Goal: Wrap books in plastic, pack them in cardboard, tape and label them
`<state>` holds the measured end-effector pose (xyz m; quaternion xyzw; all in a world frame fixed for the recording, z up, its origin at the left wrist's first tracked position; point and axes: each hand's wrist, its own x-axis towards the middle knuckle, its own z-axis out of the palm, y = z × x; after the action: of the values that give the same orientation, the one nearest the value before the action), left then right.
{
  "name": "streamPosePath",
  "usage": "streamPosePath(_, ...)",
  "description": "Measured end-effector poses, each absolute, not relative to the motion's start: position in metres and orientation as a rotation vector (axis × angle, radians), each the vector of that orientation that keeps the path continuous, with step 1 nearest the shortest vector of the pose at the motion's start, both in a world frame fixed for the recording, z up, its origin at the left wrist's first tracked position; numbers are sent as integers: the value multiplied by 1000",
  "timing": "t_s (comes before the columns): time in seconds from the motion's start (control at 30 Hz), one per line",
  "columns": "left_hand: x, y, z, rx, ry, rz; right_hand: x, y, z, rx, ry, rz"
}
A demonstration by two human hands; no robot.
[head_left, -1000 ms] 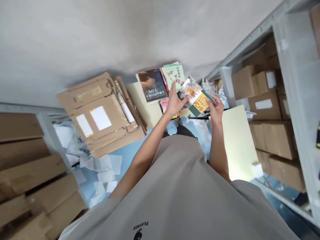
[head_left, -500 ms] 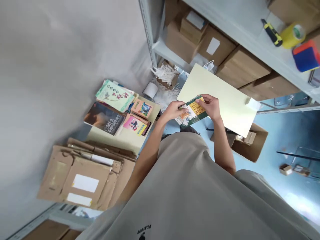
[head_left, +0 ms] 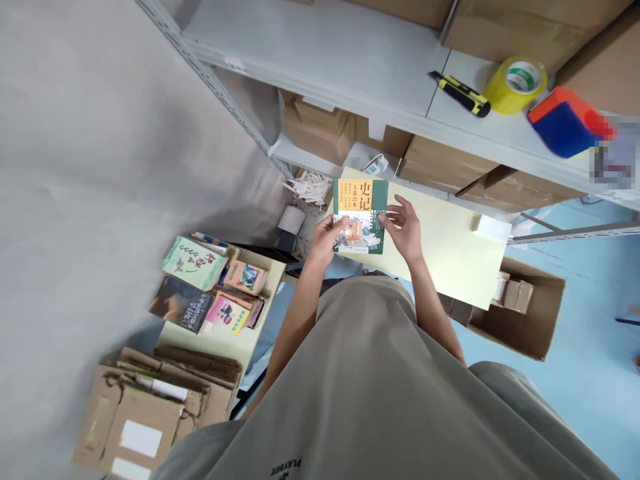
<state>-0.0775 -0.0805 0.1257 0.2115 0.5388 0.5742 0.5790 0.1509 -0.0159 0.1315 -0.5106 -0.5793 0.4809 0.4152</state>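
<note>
A small paperback book (head_left: 359, 223) with a yellow, white and green cover is held upright in front of me, above the cream tabletop. My left hand (head_left: 325, 240) grips its left edge, the thumb on the cover and the other fingers hidden behind. At the right edge my right hand (head_left: 405, 230) pinches the green strip with its thumb and some fingers, while one finger stands away from the book. The cream table (head_left: 440, 240) extends beneath and to the right of both hands.
Stacked books (head_left: 195, 263) lie on a side table at left, beside flattened cardboard (head_left: 140, 407). A shelf (head_left: 325, 60) bears a utility knife (head_left: 460, 93) and a yellow tape roll (head_left: 515, 83). An open carton (head_left: 535, 320) stands below right; paper shreds (head_left: 313, 189) lie behind.
The book has turned from a slant to upright with its cover facing me. My right hand has shifted from its top corner to its right edge. The view has swung, showing more shelf.
</note>
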Motion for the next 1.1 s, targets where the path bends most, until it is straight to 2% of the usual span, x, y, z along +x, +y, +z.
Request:
streamPosePath(0.37,-41,-63,126,415,1431,1387,169,-24,101,-1356,-1618,913)
streamPosePath(0.63,-3,-76,128,684,1576,1438,137,-31,108,-1223,-1439,1419)
streamPosePath(0.83,3,-97,130,1103,1538,1268,144,-14,105,-1227,-1311,1383)
streamPosePath(0.97,-22,-110,116,865,1770,1290,158,-6,109,-1138,-1243,1576)
streamPosePath(1.1,-37,-122,112,630,1584,1245,165,-10,117,-1072,-1175,1745)
